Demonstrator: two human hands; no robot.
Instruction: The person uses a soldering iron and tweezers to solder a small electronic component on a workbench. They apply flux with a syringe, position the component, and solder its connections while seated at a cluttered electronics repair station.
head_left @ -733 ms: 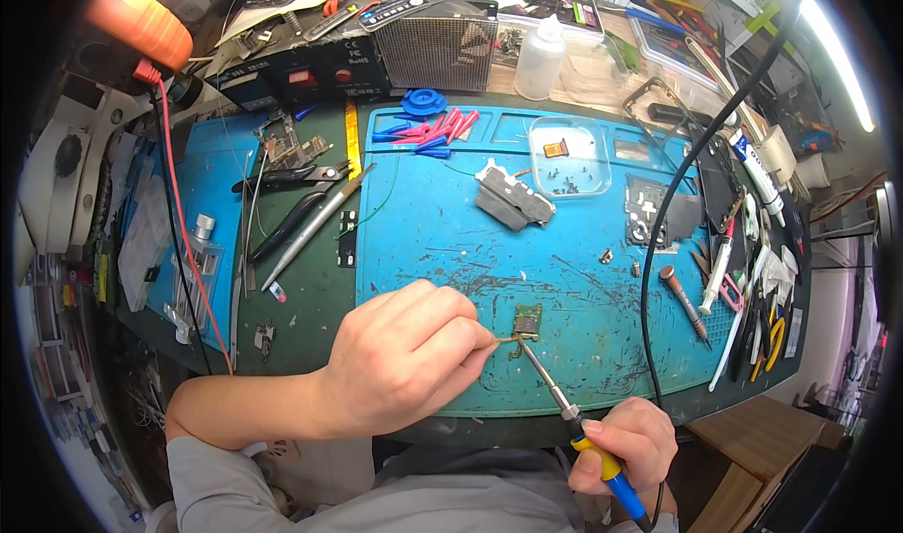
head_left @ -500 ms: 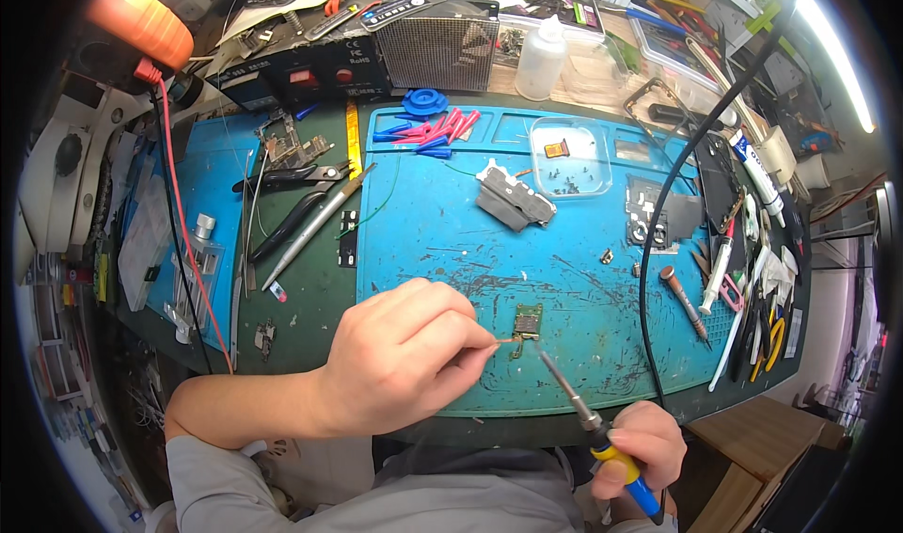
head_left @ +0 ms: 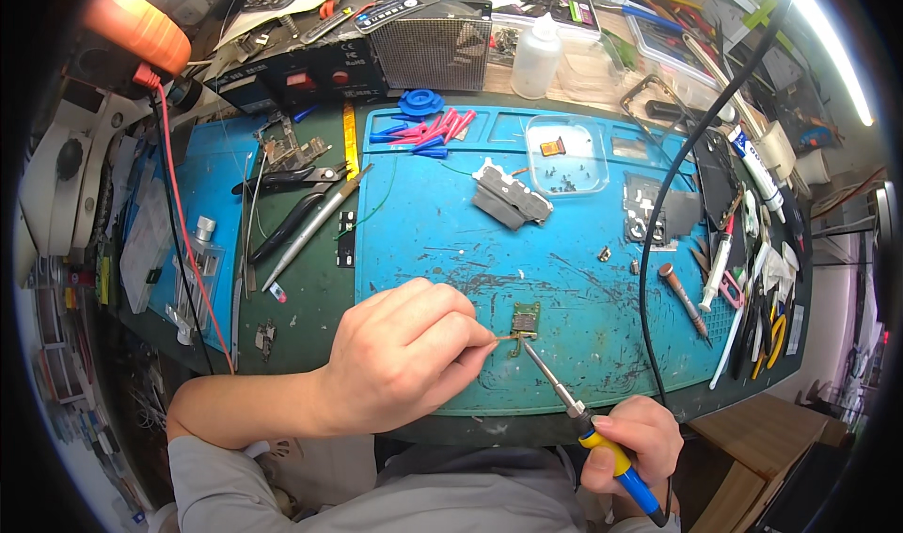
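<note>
A small green circuit board (head_left: pixel 526 317) lies near the front of the blue work mat (head_left: pixel 423 251). My left hand (head_left: pixel 404 345) is closed in a pinch just left of it, on a thin copper-coloured strip (head_left: pixel 505 339) that reaches to the board's lower edge. In my right hand (head_left: pixel 640 441) is a soldering iron (head_left: pixel 557 382) with a yellow and blue handle, held tilted. Its tip points up and left, close to the lower edge of the board beside the strip; whether it touches cannot be made out.
Behind the board lie a dark phone part (head_left: pixel 511 197) and a clear tray (head_left: pixel 569 166) with small screws. Pliers (head_left: pixel 293 222) and a silver pen-like tool (head_left: pixel 315 232) are at the left. A black cable (head_left: pixel 649 288) crosses the right side, near several hand tools (head_left: pixel 752 326).
The soldering iron has moved up and left, bringing its tip closer to the board's lower edge. My left hand keeps its pinch in nearly the same place.
</note>
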